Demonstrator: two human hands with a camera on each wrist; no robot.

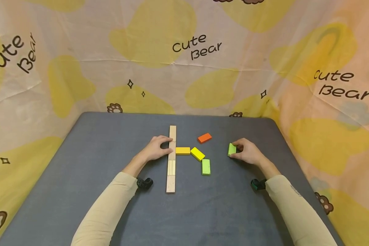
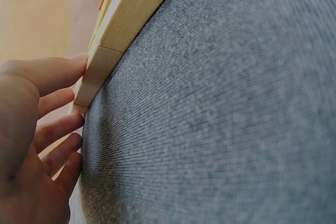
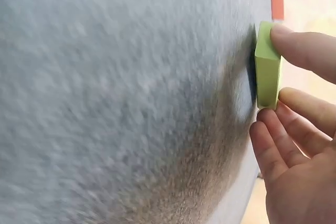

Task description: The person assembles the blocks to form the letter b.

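Note:
My right hand [image 1: 248, 152] pinches a light green wooden block [image 1: 232, 149] by its two ends, between thumb and fingers. In the right wrist view this green block [image 3: 268, 66] is close to the grey cloth; I cannot tell whether it touches. The left hand [image 1: 156, 148] rests its thumb and fingertips against a straight row of plain wooden blocks [image 1: 171, 167]. A yellow-orange block [image 1: 182, 151] stands out from the row's right side. From its far end a bright yellow block [image 1: 197, 154] slants down towards another green block [image 1: 206, 167].
An orange block [image 1: 204, 138] lies apart, behind the yellow ones. The grey cloth-covered table [image 1: 227, 212] runs back to a patterned curtain [image 1: 160, 89], which hangs along the back and both sides. Each wrist wears a dark camera strap [image 1: 145, 183].

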